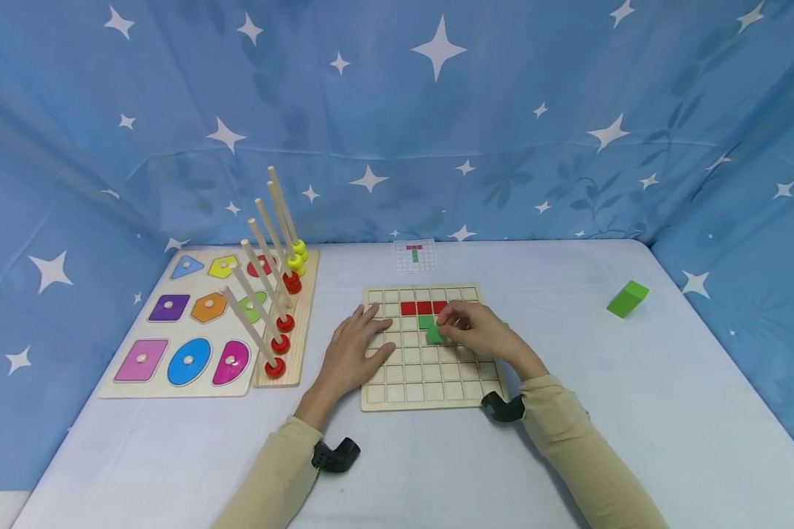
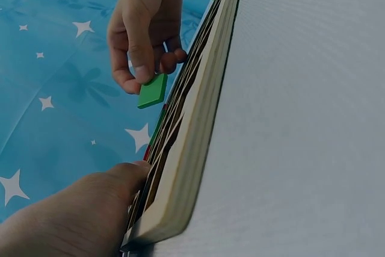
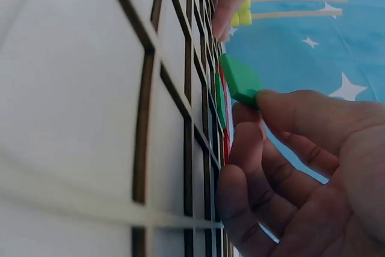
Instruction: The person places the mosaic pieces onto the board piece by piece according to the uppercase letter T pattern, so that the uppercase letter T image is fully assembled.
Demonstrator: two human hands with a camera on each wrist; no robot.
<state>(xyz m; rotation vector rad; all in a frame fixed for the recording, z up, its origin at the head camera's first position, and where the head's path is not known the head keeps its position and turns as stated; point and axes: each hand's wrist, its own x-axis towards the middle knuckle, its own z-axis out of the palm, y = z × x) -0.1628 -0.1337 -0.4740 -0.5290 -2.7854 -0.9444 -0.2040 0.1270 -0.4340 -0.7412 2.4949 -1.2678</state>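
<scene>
A wooden grid board (image 1: 403, 394) lies on the table in front of the person. Three red tiles (image 1: 423, 308) form a row near its far edge, and a green tile (image 1: 426, 322) sits just below the middle one. The right hand (image 1: 481, 332) pinches another green square tile (image 1: 434, 336) between thumb and fingertips; in both wrist views that tile (image 2: 153, 91) is tilted and held just above the board. The left hand (image 1: 353, 353) rests on the board's left side with fingers spread, holding nothing; its thumb is near the edge in the left wrist view.
A card with a small coloured grid pattern (image 1: 415, 266) lies beyond the board. To the left are a shape puzzle board (image 1: 139, 389) and a wooden stand with upright pegs (image 1: 294, 371) carrying red and yellow rings. A green block or tile stack (image 1: 628, 299) stands at the right.
</scene>
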